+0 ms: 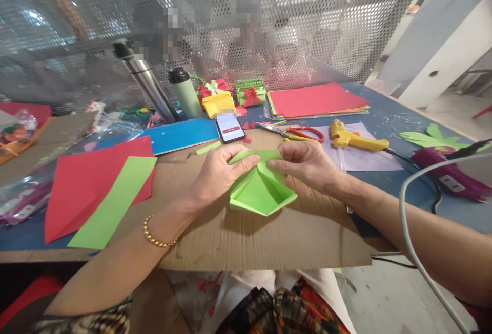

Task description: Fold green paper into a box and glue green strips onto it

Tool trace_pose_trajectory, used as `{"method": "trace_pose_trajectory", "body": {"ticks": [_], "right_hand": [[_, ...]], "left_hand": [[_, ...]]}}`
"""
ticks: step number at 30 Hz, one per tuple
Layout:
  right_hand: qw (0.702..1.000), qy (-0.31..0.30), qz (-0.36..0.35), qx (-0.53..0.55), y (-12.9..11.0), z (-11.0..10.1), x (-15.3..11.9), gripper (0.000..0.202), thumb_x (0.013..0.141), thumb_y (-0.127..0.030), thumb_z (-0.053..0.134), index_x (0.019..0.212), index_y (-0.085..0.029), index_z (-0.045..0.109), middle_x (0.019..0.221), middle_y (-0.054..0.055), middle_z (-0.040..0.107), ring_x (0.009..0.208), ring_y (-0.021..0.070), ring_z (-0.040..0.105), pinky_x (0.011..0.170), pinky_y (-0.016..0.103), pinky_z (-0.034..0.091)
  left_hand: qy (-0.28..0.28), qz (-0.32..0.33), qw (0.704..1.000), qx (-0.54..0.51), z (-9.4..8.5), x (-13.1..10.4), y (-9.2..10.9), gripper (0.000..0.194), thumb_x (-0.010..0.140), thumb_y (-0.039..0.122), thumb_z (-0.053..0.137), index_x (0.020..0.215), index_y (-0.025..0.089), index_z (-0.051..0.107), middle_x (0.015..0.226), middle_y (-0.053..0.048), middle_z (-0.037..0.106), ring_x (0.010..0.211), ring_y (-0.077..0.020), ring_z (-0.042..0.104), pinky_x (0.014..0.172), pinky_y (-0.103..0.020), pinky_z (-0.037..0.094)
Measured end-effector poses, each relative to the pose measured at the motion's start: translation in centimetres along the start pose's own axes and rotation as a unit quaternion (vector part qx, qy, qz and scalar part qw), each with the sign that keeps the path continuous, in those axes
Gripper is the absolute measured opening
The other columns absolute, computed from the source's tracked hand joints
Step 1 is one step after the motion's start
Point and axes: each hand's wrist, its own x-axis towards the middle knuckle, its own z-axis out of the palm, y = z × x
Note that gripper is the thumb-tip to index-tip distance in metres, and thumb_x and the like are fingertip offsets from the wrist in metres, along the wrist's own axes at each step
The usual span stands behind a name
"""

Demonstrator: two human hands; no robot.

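Note:
A folded green paper piece (263, 195) with an open pocket facing me is held above the brown cardboard sheet (265, 249). My left hand (223, 172) grips its upper left edge, thumb on top and the other fingers behind. On the upper right edge my right hand (307, 165) pinches the same paper, its thumb near the middle. Both hands are closed on the paper, with their thumbs a short distance apart. Just beyond lie a phone (230, 128) and red-handled scissors (305, 133).
Red paper (84, 185) and a green strip (115, 203) lie left. Behind stand a steel flask (148, 83), a green bottle (186, 93) and small paper bags (218, 103). To the right are a yellow glue gun (357, 141), a purple tool (448, 170) and a cable (407, 221).

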Motion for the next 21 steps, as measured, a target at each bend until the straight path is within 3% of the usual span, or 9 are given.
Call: {"method": "trace_pose_trajectory", "body": {"ticks": [9, 14, 21], "right_hand": [[0.996, 0.044, 0.032, 0.065, -0.7, -1.2, 0.6, 0.043, 0.069, -0.053, 0.087, 0.063, -0.018, 0.063, 0.060, -0.002, 0.057, 0.057, 0.0106, 0.052, 0.055, 0.026, 0.042], [0.994, 0.043, 0.028, 0.092, -1.0, -1.1, 0.7, 0.041, 0.066, -0.051, 0.090, 0.065, -0.018, 0.066, 0.060, -0.002, 0.059, 0.055, 0.0094, 0.051, 0.053, 0.025, 0.041], [0.997, 0.037, 0.016, 0.068, -0.9, -1.1, 0.6, 0.044, 0.069, -0.057, 0.087, 0.067, -0.018, 0.067, 0.061, -0.001, 0.059, 0.057, 0.0101, 0.051, 0.052, 0.025, 0.040]], "left_hand": [[0.017, 0.000, 0.991, -0.129, -0.2, -0.2, 0.1, 0.044, 0.070, 0.051, 0.088, 0.091, 0.017, 0.071, 0.083, -0.003, 0.073, 0.071, -0.0162, 0.066, 0.066, -0.027, 0.053], [0.068, 0.032, 0.992, -0.104, -0.4, 0.0, -0.3, 0.035, 0.074, 0.045, 0.084, 0.089, 0.016, 0.072, 0.084, -0.003, 0.073, 0.073, -0.0155, 0.064, 0.066, -0.026, 0.050], [0.100, 0.048, 0.993, -0.039, -0.6, 0.2, -0.4, 0.023, 0.077, 0.038, 0.077, 0.073, 0.017, 0.070, 0.064, 0.002, 0.060, 0.058, -0.0106, 0.049, 0.056, -0.024, 0.041]]}}
